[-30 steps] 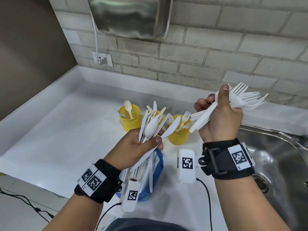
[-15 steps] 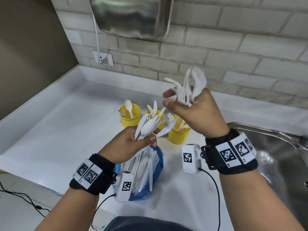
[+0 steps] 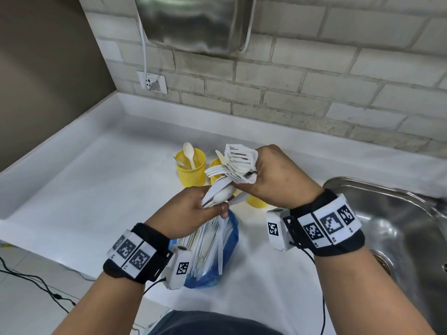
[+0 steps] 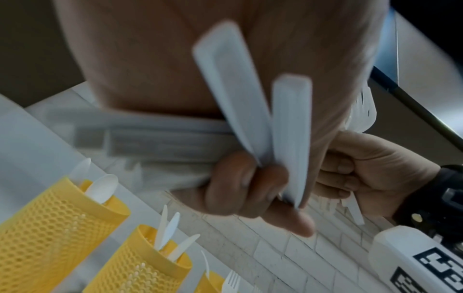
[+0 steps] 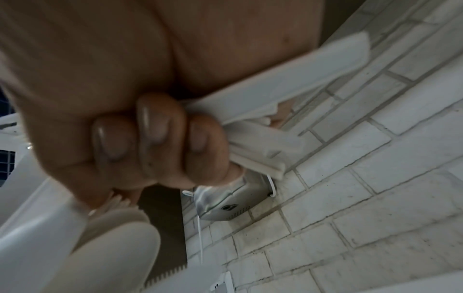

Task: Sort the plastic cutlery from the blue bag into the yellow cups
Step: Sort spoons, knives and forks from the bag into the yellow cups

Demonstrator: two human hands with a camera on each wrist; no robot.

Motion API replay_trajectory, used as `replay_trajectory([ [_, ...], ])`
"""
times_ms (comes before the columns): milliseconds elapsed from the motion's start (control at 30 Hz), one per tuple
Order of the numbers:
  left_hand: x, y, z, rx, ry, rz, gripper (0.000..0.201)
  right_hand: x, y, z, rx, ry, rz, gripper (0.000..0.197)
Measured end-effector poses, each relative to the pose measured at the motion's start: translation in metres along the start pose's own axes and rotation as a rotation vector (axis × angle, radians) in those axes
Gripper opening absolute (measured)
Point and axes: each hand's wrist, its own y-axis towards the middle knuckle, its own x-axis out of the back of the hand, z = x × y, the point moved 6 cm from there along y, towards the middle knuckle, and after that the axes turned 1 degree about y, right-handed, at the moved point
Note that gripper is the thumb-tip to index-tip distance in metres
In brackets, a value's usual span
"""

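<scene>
My left hand (image 3: 208,209) grips a mixed bunch of white plastic cutlery (image 3: 219,194) above the blue bag (image 3: 228,240), which lies on the counter with more cutlery sticking out. My right hand (image 3: 263,175) grips a bundle of white forks (image 3: 238,159), tines pointing left, right against the left hand's bunch. Three yellow mesh cups stand behind: the left cup (image 3: 191,169) holds spoons, the middle cup (image 3: 216,165) holds knives, the right cup (image 3: 256,201) is mostly hidden by my hands. In the left wrist view curled fingers (image 4: 240,182) clamp white handles (image 4: 290,126). In the right wrist view fingers (image 5: 160,138) close round fork handles (image 5: 270,99).
The white counter (image 3: 84,184) runs left and forward. A steel sink (image 3: 399,226) lies at the right. A brick wall with a socket (image 3: 152,82) and a metal hand dryer (image 3: 193,20) stands behind. Cables hang past the counter's front edge at the left.
My right hand has swung its fork bundle from high at the right down and left, until it meets the left hand's bunch. The left hand stayed over the bag.
</scene>
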Motion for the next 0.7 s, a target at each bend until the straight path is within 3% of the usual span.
replay_trajectory([
  [233, 0.002, 0.001, 0.000, 0.020, -0.016, -0.015, 0.021, 0.005, -0.002, 0.002, 0.138, -0.064, -0.165, 0.020],
  [333, 0.003, 0.002, -0.001, 0.018, -0.023, -0.014, 0.020, 0.004, -0.002, 0.000, 0.144, -0.086, -0.202, 0.007],
  [567, 0.003, 0.001, 0.003, 0.034, -0.013, 0.020, 0.017, 0.003, -0.005, -0.010, 0.095, -0.368, -0.254, 0.028],
  [700, 0.003, -0.001, 0.004, 0.048, -0.015, 0.023, 0.017, 0.016, -0.007, -0.018, 0.061, -0.342, -0.336, 0.031],
])
